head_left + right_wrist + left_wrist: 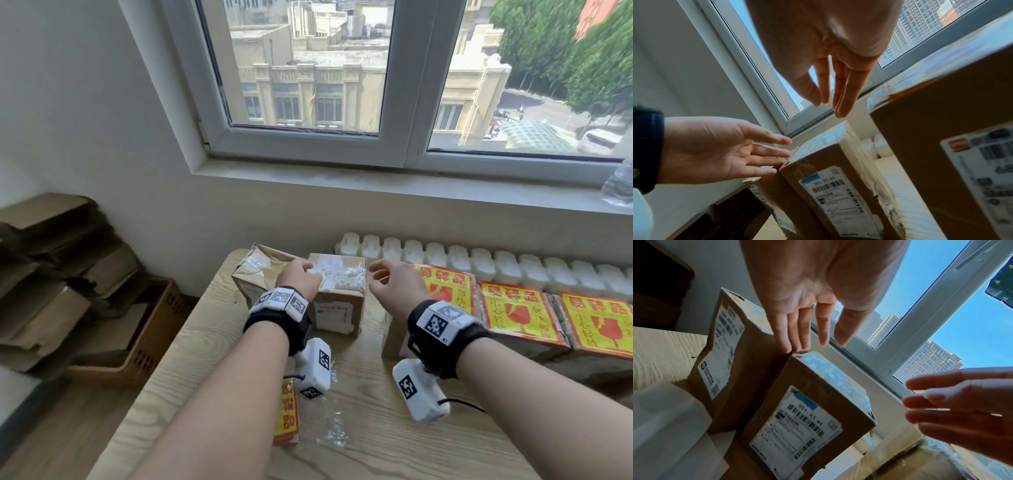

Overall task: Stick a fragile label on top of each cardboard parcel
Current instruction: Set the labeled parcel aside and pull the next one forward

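Parcels on the right point(520, 313) already wear red-and-yellow fragile labels, while two bare parcels point(337, 291) wait under the empty, slack-fingered left hand point(301, 279) and right hand point(394, 284).

Wooden table point(212, 346): pale grain, rounded corner. White radiator point(507, 270): ribbed, along the wall behind the table, under the sill. Window point(308, 68): white frame, two panes; buildings and trees outside. Window sill point(376, 181): grey. Flattened cardboard stack point(51, 274): brown, on the floor left of the table. Perforated crate point(150, 339): brown, beside the stack, against the table. Crumpled clear film point(334, 435): on the tabletop, near edge.
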Demonstrator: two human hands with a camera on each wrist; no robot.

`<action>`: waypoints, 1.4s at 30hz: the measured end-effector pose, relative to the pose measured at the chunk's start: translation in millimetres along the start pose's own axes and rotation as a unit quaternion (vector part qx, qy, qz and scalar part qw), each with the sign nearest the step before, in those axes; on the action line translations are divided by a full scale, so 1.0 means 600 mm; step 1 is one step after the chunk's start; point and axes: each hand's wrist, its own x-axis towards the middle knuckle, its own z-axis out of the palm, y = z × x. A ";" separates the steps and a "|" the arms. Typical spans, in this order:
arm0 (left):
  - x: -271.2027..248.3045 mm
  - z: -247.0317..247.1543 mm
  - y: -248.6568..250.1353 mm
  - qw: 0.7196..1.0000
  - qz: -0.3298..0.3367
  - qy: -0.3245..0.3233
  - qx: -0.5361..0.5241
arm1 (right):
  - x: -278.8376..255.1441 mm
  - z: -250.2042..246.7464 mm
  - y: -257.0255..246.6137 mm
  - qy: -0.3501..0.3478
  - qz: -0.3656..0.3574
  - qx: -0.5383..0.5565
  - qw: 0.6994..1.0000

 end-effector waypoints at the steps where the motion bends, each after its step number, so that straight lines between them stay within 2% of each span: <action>1: 0.003 0.002 -0.003 1.000 -0.003 -0.008 0.001 | 0.005 0.008 -0.002 -0.010 0.006 0.001 1.000; 9: 0.023 0.015 -0.015 1.000 -0.001 -0.011 0.009 | 0.017 0.042 -0.008 -0.088 0.056 -0.032 0.994; 18: 0.010 0.014 -0.025 0.998 -0.014 -0.029 -0.048 | 0.003 0.036 -0.011 -0.088 0.063 0.043 0.993; 20: 0.001 0.008 -0.026 0.998 -0.014 -0.010 -0.063 | -0.004 0.029 -0.014 -0.080 0.059 0.065 0.993; 25: -0.033 -0.021 -0.014 0.991 0.007 0.097 -0.091 | -0.022 0.003 -0.023 -0.055 0.023 0.098 0.993; 30: -0.084 -0.044 -0.004 0.982 0.012 0.160 -0.103 | -0.052 -0.022 -0.033 -0.021 -0.001 0.109 0.994; 36: -0.161 -0.056 -0.007 0.978 -0.003 0.186 -0.099 | -0.110 -0.048 -0.031 0.003 -0.011 0.108 0.994; 42: -0.228 -0.035 -0.026 0.980 -0.001 0.178 -0.088 | -0.180 -0.064 -0.010 0.024 -0.013 0.077 0.997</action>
